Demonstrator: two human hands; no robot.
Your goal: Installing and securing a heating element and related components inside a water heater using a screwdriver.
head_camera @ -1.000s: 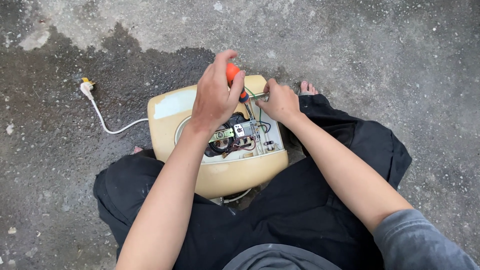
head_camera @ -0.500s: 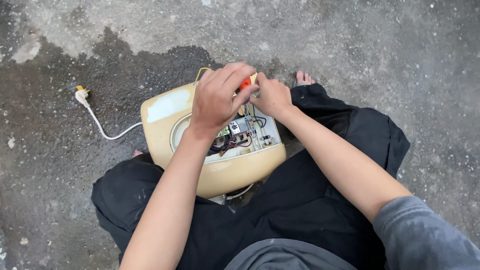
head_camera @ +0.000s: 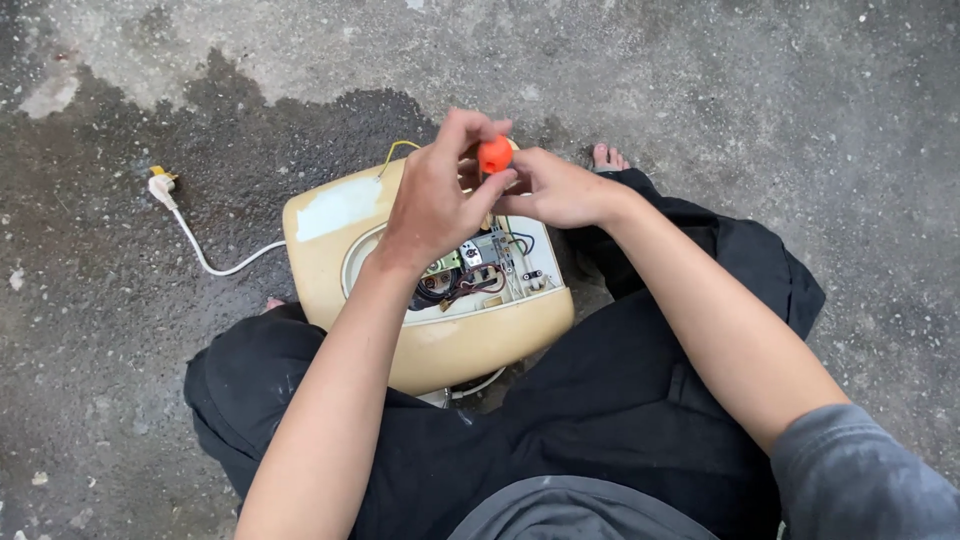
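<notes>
Daylight was even and diffuse, no hard shadows; only a soft dark patch under the cream appliance casing (head_camera: 430,350). No glare, though the pale concrete (head_camera: 700,60) at top ran bright. Focus held sharp centre-frame. The grey sleeve (head_camera: 860,480) at bottom right was soft. Slight wide-angle stretch at the edges.

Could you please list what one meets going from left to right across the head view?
White plug → white cord → cream appliance casing → left hand → orange screwdriver handle → right hand → bare toes.
</notes>
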